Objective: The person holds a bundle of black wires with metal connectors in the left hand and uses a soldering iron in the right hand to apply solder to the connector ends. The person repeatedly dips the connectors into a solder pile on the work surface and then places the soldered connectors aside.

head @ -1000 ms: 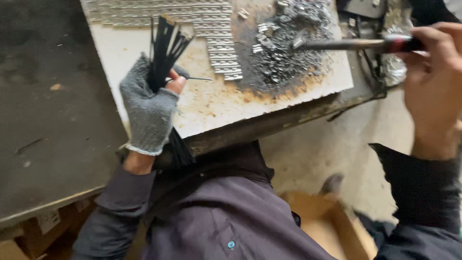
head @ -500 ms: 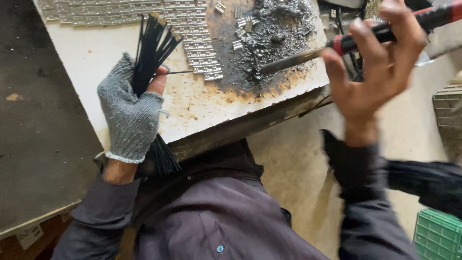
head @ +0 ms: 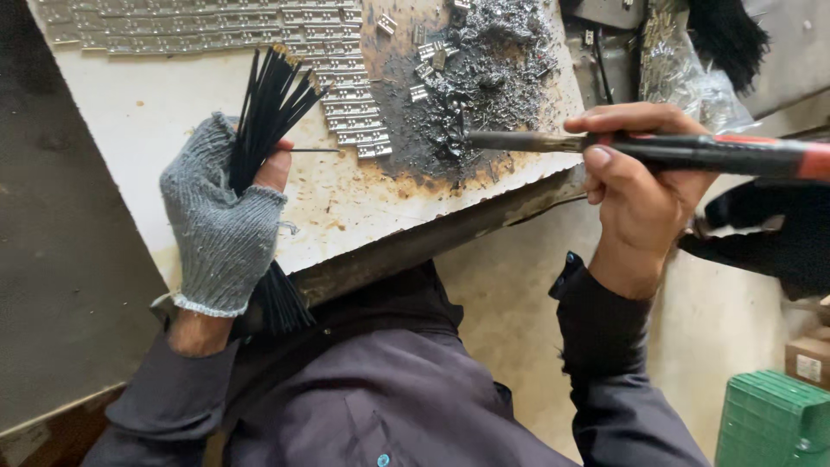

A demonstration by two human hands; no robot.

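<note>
Gloved left hand (head: 223,227) closed on a light, springy bundle of thin black rods (head: 270,112), best held mid-length; right hand (head: 635,190) clasps the rigid soldering iron (head: 657,149) by its handle.

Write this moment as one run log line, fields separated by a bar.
left hand: gloved, grips black rod bundle | right hand: holds red-handled tool | tool tip: over grey metal debris on board

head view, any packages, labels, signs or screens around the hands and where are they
Clear plastic bag: top right beyond the board, crumpled, see-through, filled with small metal pieces.
Cardboard box: far right edge on the floor, brown, with a small white label on its side.
Green crate: bottom right corner, ribbed plastic, rectangular.
No signs or screens in view.
</note>
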